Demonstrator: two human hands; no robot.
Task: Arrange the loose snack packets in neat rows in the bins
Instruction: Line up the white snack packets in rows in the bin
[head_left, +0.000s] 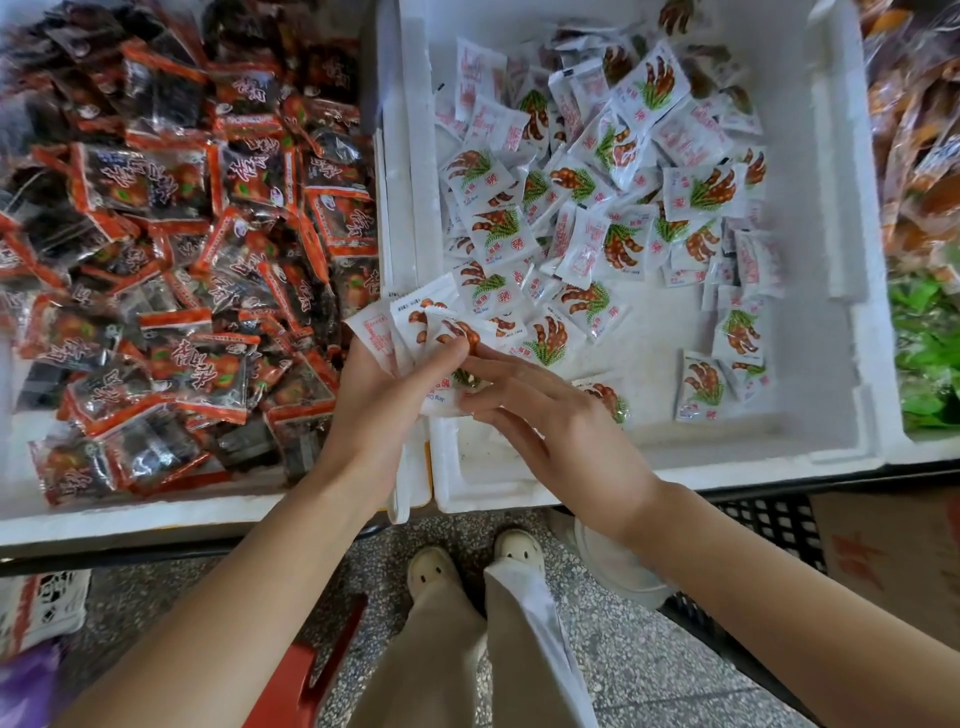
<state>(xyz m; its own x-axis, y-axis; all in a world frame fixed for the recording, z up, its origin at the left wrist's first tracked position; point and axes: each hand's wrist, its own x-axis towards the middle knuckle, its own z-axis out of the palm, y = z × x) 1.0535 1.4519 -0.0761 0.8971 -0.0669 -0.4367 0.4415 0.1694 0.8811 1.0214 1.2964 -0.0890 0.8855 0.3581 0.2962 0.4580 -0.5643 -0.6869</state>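
Packets (402, 319), lower ends hidden, pinched in left fingers (439, 357); right fingers (501, 365) straight alongside.

The middle bin (779, 470) has bare floor along its near wall and up its right side, so there is room to reach in there. A loose heap of white packets (597, 208) fills its centre and left, and a few stray packets (698, 387) lie in the near-right patch. The left hand (384, 395), its grip on a fan of packets (415, 322), and the right hand (561, 431), fingers straight against them, block the near-left corner. A foam wall (402, 182) divides this bin from the left bin (130, 514) — red-and-black packets (182, 260) cover that one almost wall to wall, with only a thin bare strip at its near edge.
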